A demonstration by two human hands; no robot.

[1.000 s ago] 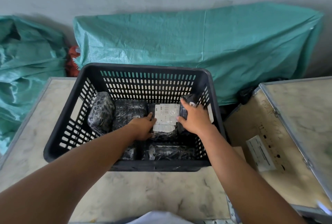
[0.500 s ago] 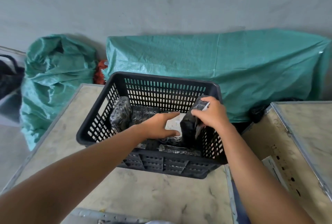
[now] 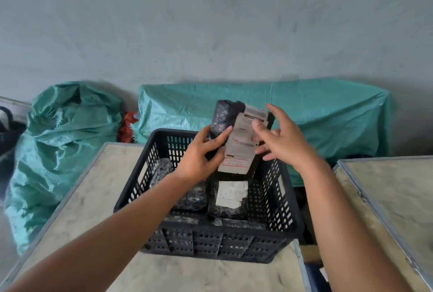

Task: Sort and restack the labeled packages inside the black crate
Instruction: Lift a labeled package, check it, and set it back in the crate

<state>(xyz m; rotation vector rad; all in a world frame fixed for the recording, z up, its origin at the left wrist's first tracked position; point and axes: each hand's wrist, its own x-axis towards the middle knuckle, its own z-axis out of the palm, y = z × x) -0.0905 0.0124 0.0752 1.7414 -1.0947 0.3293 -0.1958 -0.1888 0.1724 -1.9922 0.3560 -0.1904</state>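
A black slotted crate stands on a pale table. Above its far side I hold up a black-wrapped package with a white label facing me. My left hand grips its lower left edge. My right hand holds the right edge, thumb on the label, fingers spread. Inside the crate lie more black packages: one with a white label face up, one upright at the left, one under my left wrist, and others along the near wall.
The table has a metal rim. A second table stands to the right across a narrow gap. Green tarp bundles sit against the wall at the left and behind the crate.
Both hands have lifted one labelled package out of the crate's right side and turned its label toward me. My view has tilted up and pulled back.
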